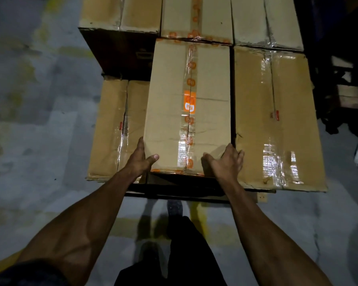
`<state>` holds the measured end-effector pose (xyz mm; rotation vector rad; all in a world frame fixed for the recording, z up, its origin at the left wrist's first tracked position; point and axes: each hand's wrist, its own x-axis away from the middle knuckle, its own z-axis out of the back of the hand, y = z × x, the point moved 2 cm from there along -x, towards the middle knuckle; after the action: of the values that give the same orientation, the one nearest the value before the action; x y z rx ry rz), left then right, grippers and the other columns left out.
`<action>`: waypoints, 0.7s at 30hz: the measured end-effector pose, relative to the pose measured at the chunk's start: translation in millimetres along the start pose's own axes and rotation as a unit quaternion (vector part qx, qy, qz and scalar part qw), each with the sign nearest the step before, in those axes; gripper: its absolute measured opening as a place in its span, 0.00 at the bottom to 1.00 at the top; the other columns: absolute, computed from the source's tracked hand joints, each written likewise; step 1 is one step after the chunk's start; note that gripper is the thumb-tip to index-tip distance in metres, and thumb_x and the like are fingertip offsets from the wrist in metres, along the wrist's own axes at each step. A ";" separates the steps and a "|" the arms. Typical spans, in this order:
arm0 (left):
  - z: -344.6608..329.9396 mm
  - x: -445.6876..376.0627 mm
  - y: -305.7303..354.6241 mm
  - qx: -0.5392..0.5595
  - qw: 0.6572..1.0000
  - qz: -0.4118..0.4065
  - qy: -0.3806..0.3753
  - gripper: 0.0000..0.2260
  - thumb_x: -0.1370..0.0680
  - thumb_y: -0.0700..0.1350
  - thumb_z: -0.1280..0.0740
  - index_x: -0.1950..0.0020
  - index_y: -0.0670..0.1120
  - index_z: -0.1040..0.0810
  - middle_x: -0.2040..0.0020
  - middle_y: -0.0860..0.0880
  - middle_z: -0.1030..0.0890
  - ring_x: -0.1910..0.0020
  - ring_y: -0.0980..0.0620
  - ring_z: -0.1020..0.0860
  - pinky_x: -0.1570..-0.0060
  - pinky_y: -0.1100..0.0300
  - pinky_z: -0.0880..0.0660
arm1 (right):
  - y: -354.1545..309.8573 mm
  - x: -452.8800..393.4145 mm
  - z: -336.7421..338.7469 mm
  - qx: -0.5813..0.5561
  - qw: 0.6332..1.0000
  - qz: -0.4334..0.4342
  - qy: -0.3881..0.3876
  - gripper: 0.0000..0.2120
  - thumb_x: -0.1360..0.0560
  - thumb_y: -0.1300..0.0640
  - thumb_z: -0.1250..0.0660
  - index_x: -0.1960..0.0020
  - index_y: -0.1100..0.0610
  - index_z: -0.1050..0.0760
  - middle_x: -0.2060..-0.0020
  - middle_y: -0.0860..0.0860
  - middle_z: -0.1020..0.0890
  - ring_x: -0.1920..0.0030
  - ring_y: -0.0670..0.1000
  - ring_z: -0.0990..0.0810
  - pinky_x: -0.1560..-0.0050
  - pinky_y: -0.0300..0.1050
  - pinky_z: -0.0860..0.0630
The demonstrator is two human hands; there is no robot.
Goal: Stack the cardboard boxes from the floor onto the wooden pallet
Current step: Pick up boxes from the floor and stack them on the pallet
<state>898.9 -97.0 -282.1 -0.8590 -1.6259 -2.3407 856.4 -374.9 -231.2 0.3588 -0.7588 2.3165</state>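
Boxes of brown cardboard are seen stacked together, and one box (187,108), sealed along its middle with clear tape printed with orange logos, is held at its near end. It sits in the middle of the near row, higher than the left box (117,129) and close against the right box (277,120), whose top is covered in glossy clear tape. Its far end meets a rear box (196,17) bearing the same orange tape; two more boxes flank that one in the back row.

The left hand (140,158) is pressed against the box's near left corner, with the thumb laid over the top edge and the fingers run down the side, mostly hidden. The right hand (225,159) is laid on the near right corner, its fingers spread and fairly straight, reaching into the gap beside the right box.

Under the near edge of the stack a dark ledge is visible, with a pale wooden corner of the pallet (261,197) showing at the right. A grey floor (39,120) with worn yellow paint lies around it, and dark trousers and a shoe are seen below.
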 end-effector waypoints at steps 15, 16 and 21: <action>-7.6 -18.9 -11.9 -0.016 0.999 0.002 0.032 0.44 0.32 0.55 0.28 0.20 0.49 0.44 0.30 0.47 0.26 0.32 0.45 0.26 0.29 0.43 0.30 | 20.1 0.3 -6.3 0.112 0.988 0.110 0.000 0.42 0.26 0.44 0.29 0.21 0.61 0.42 0.20 0.60 0.45 0.19 0.59 0.56 0.21 0.55 0.54; -7.5 -19.3 -11.7 -0.018 0.999 0.003 0.030 0.45 0.33 0.57 0.28 0.20 0.50 0.44 0.30 0.47 0.26 0.32 0.45 0.26 0.29 0.43 0.30 | 26.4 0.8 -4.4 0.141 0.980 0.138 -0.007 0.42 0.25 0.42 0.30 0.20 0.60 0.44 0.20 0.61 0.46 0.19 0.59 0.56 0.21 0.55 0.55; -5.2 -17.8 -11.2 -0.015 1.000 0.010 0.020 0.47 0.34 0.60 0.29 0.19 0.52 0.46 0.29 0.48 0.27 0.31 0.45 0.27 0.29 0.43 0.31 | 60.7 1.3 5.1 0.265 0.928 0.252 -0.070 0.50 0.27 0.38 0.29 0.18 0.54 0.54 0.19 0.58 0.61 0.20 0.60 0.62 0.22 0.55 0.57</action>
<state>906.7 -100.6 -302.0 -0.8254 -1.5650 -2.3587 815.1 -414.3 -252.3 0.6299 -0.2849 3.0057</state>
